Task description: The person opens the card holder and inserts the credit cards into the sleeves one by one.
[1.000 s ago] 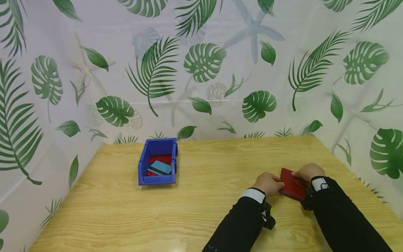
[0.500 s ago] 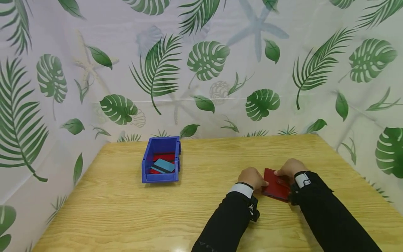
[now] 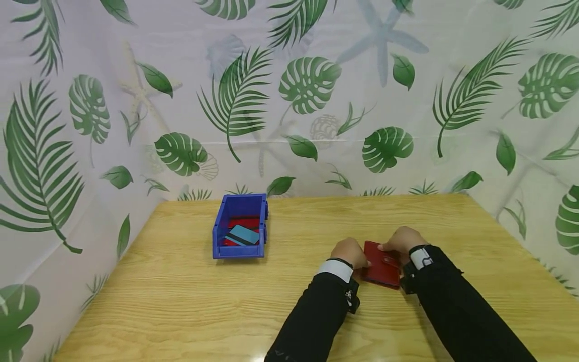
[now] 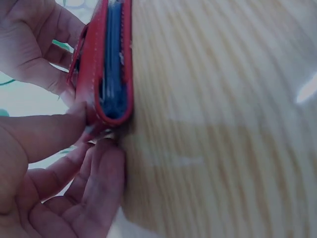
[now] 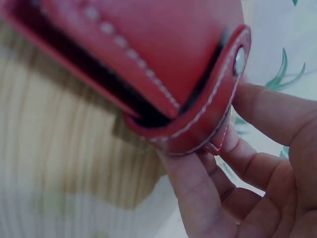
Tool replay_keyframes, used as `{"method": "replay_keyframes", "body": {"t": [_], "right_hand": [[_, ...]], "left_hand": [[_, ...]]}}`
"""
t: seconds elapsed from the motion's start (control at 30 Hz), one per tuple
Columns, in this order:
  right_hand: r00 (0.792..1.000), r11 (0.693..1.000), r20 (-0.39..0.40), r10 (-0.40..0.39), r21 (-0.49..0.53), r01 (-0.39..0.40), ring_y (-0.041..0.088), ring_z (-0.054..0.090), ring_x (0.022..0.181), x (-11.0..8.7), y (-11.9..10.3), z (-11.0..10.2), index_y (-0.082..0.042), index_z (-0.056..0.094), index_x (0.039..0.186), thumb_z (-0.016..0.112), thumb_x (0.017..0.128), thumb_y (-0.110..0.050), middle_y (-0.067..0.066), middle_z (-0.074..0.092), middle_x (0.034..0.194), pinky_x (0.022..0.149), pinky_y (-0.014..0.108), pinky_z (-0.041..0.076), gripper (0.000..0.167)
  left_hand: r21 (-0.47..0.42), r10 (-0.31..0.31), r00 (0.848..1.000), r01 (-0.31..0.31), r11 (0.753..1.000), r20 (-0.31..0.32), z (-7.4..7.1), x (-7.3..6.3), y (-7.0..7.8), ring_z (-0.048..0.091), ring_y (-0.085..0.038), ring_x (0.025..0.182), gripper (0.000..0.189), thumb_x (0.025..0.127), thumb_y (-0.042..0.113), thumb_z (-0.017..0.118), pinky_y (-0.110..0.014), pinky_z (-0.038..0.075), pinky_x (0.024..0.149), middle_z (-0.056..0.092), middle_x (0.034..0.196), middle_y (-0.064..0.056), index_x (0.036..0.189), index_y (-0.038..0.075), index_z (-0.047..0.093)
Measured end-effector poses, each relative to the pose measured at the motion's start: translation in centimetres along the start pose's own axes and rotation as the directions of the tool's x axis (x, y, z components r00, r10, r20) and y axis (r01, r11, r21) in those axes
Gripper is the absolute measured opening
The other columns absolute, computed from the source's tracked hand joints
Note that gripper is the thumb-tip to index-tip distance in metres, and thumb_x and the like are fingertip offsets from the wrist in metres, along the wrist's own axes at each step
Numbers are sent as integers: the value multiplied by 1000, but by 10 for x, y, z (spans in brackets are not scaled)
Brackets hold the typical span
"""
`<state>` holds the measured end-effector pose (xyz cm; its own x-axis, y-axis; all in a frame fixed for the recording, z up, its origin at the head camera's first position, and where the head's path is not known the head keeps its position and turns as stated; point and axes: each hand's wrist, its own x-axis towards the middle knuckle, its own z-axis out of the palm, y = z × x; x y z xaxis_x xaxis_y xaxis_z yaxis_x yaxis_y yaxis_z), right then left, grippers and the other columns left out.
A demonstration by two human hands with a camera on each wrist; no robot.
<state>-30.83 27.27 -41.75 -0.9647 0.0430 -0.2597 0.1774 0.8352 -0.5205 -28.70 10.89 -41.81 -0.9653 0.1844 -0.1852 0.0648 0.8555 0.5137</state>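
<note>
A red wallet-style card holder [image 3: 379, 271] with pale stitching lies low over the wooden table, between both hands. My left hand [image 3: 349, 252] pinches its left folded edge; in the left wrist view the thumb is on the cover and the curled fingers are below the fold. Bluish inner sleeves [image 4: 114, 59] show between its covers. With thumb and fingers, my right hand [image 3: 404, 241] grips the opposite edge by the strap. A metal snap [image 5: 239, 60] sits on that strap [image 5: 210, 114], which wraps round the edge in the right wrist view.
At the back left of the table [image 3: 190, 301] stands a blue open-front bin [image 3: 238, 252]. Inside lie a light-blue card [image 3: 244, 234] with a dark stripe and red items [image 3: 244, 221]. A leaf-print cloth [image 3: 280, 166] hangs behind and along the sides.
Both hands have moved left across the table with the red card holder between them. The head view has turned slightly right-to-left, so the bin appears further right.
</note>
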Motion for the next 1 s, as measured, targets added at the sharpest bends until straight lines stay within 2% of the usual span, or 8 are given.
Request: {"method": "replay_keyframes", "body": {"t": [0.17,0.33,0.53,0.73,1.0], "right_hand": [[999,999,-24,-35,7,35,19,48,60,6,-17,15,1,66,65,73,87,-21,3,54,60,56,29,40,31],[1000,999,-18,-25,46,26,19,52,61,10,-41,30,0,66,68,72,88,-21,6,57,64,55,29,43,30],[996,995,-35,-80,-65,77,19,53,59,10,-73,43,-1,66,65,73,87,-25,5,57,62,54,27,42,33],[994,992,-48,-103,-77,99,17,49,58,11,-100,58,-2,67,64,74,85,-25,3,54,60,55,27,39,32],[996,993,-42,-78,-94,74,18,49,61,17,-127,77,-3,68,68,74,86,-29,3,55,64,57,28,38,32]], "left_hand": [[-22,23,1000,-23,999,-6,-5,9,-18,61,-14,69,20,78,20,82,-23,48,63,68,79,-3,87,4,75],[-83,30,999,-27,996,28,-21,12,-42,62,-17,78,23,80,15,80,-26,50,68,68,86,-6,97,2,74],[-190,20,997,-4,982,79,-40,8,-70,61,-19,80,24,79,9,80,-28,50,69,67,88,-7,98,-1,72],[-276,-2,995,28,961,95,-54,5,-98,64,-23,91,40,76,4,80,-31,53,76,67,102,-12,113,-2,67],[-267,-54,996,73,961,77,-69,1,-123,61,-25,98,48,74,3,81,-35,51,84,66,110,-13,119,-3,65]]}}
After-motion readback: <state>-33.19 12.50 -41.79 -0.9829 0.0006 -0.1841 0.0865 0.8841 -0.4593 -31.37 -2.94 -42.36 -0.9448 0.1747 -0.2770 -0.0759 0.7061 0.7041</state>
